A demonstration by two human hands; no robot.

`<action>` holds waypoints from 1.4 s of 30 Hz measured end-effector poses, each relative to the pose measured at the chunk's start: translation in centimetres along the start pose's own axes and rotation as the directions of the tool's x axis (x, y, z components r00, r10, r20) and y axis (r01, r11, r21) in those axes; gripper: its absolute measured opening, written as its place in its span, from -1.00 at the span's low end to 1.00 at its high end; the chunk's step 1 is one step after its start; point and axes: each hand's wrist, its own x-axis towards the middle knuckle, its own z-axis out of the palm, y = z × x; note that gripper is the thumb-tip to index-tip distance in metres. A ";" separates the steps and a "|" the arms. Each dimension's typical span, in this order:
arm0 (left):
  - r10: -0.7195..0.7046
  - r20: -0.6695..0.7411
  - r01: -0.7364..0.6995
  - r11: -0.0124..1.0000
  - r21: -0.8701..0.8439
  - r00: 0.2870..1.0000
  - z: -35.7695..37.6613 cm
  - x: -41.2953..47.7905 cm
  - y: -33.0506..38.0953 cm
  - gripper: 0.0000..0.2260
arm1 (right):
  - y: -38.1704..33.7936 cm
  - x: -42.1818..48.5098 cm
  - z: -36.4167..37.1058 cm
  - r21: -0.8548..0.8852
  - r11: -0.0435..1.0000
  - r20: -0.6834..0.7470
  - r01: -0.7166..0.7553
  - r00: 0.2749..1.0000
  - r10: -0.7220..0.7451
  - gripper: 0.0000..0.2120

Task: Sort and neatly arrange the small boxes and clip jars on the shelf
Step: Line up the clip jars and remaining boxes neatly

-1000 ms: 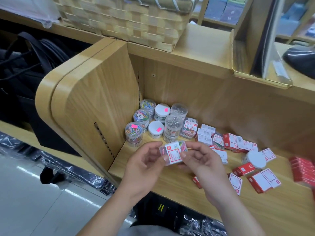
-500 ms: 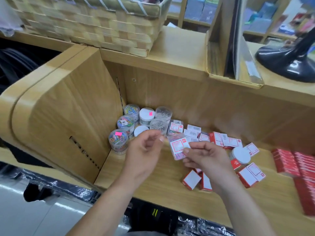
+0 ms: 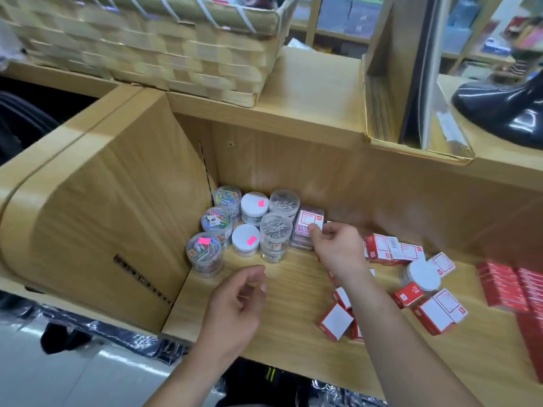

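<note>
Two hands reach over the shelf (image 3: 293, 333); the right hand (image 3: 338, 248) pinches the near right corner of a clear box (image 3: 308, 221), which lies on a small stack just right of the jars (image 3: 274, 230); the left hand (image 3: 238, 301) hovers nearer, fingers loosely curled, holding nothing; the jars cluster in the far left corner; red boxes (image 3: 437, 312) lie scattered to the right; a woven basket (image 3: 176, 54) sits above.

Eight round jars (image 3: 275, 233) stand on the shelf (image 3: 288, 292): three hold coloured clips, two hold silver clips, and three have white lids (one apart, at centre right). One clear labelled box (image 3: 308, 220) shows at centre. About nine small red-and-white boxes (image 3: 439, 314) lie at lower right. One woven basket (image 3: 164, 48) sits at upper left.
</note>
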 end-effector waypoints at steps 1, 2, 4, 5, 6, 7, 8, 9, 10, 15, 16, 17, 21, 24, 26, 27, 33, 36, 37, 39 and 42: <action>0.000 0.006 0.000 1.000 0.009 1.000 0.1 0.0 -0.2 -0.75 | -0.3 0.0 -0.1 -0.010 1.000 0.021 0.008 1.000 -0.008 -0.56; 0.005 0.018 -0.005 1.000 0.021 1.000 0.2 0.1 -0.4 -0.75 | -0.5 0.1 -0.2 -0.025 1.000 0.042 0.012 0.999 -0.011 -0.55; 0.031 0.045 -0.034 0.998 0.054 0.998 0.4 0.1 -0.8 -0.77 | -0.7 0.4 -0.5 -0.031 1.000 0.078 -0.002 0.997 0.005 -0.55; 0.046 0.056 -0.051 0.996 0.076 0.997 0.6 0.1 -1.0 -0.79 | -0.9 0.5 -0.9 -0.021 1.000 0.080 -0.017 0.997 0.019 -0.57; 0.054 0.067 -0.060 0.993 0.099 0.996 0.9 0.1 -1.2 -0.80 | -0.9 0.5 -1.5 -0.003 1.000 0.065 -0.028 0.997 0.029 -0.59; 0.057 0.083 -0.067 0.990 0.122 0.995 1.1 0.1 -1.3 -0.79 | -1.0 0.3 -2.4 0.028 0.999 0.043 -0.030 0.999 0.029 -0.59; 0.057 0.106 -0.072 0.987 0.144 0.993 1.4 0.0 -1.5 -0.79 | -0.8 -0.1 -3.4 0.072 0.997 0.024 -0.021 1.000 0.019 -0.61; 0.059 0.137 -0.082 0.982 0.170 0.989 1.8 -0.1 -1.8 -0.81 | -0.6 -0.8 -4.7 0.125 0.992 0.010 -0.002 1.000 0.001 -0.67; 0.065 0.180 -0.102 0.974 0.204 0.982 2.2 -0.3 -2.1 -0.83 | -0.2 -1.8 -6.0 0.168 0.985 -0.008 0.028 1.000 -0.027 -0.73; 0.127 0.364 -0.290 0.851 0.438 0.923 6.1 -0.8 -2.7 -0.71 | 5.5 -8.1 -10.1 0.125 0.984 -0.136 0.130 0.984 -0.113 -0.93; 0.135 0.393 -0.331 0.808 0.487 0.910 7.0 -0.7 -2.6 -0.71 | 7.1 -9.2 -9.9 0.103 0.985 -0.150 0.141 0.981 -0.125 -0.88; 0.137 0.423 -0.365 0.771 0.522 0.896 7.8 -0.7 -2.4 -0.71 | 8.6 -10.2 -9.6 0.084 0.984 -0.159 0.158 0.977 -0.144 -0.82; 0.153 0.471 -0.431 0.703 0.566 0.868 8.8 -1.7 -2.4 -0.70 | 12.5 -12.6 -7.8 -0.076 0.976 -0.088 0.203 0.974 -0.209 -0.79; 0.200 0.486 -0.459 0.733 0.502 0.851 7.6 -2.5 -2.2 -0.68 | 13.0 -13.3 -6.9 -0.296 0.940 -0.059 0.171 0.979 -0.197 -0.62; 0.262 0.457 -0.483 0.734 0.477 0.850 6.5 -2.1 -2.1 -0.68 | 12.5 -13.4 -6.6 -0.388 0.908 -0.072 0.157 0.977 -0.199 -0.59; 0.279 0.433 -0.480 0.738 0.474 0.857 6.1 -1.7 -2.2 -0.67 | 12.2 -13.4 -6.6 -0.411 0.899 -0.067 0.153 0.978 -0.197 -0.60; 0.210 0.302 -0.304 0.901 0.309 0.930 5.3 -1.2 -3.4 -0.64 | 10.9 -12.6 -6.6 -0.379 0.879 -0.085 0.289 0.935 -0.344 -0.77; 0.218 0.297 -0.295 0.924 0.245 0.929 5.2 -1.7 -3.1 -0.67 | 10.7 -11.6 -6.2 -0.370 0.855 -0.140 0.364 0.887 -0.439 -0.68; 0.216 0.305 -0.293 0.927 0.234 0.927 5.0 -1.7 -2.9 -0.70 | 10.6 -11.1 -6.1 -0.353 0.866 -0.153 0.355 0.891 -0.427 -0.63; 0.184 0.310 -0.256 0.943 0.214 0.933 4.5 -1.3 -3.1 -0.74 | 10.3 -10.3 -6.3 -0.331 0.889 -0.169 0.315 0.908 -0.384 -0.62; 0.155 0.310 -0.218 0.960 0.178 0.938 4.4 -1.2 -3.5 -0.75 | 10.3 -9.2 -7.0 -0.270 0.900 -0.165 0.342 0.905 -0.393 -0.76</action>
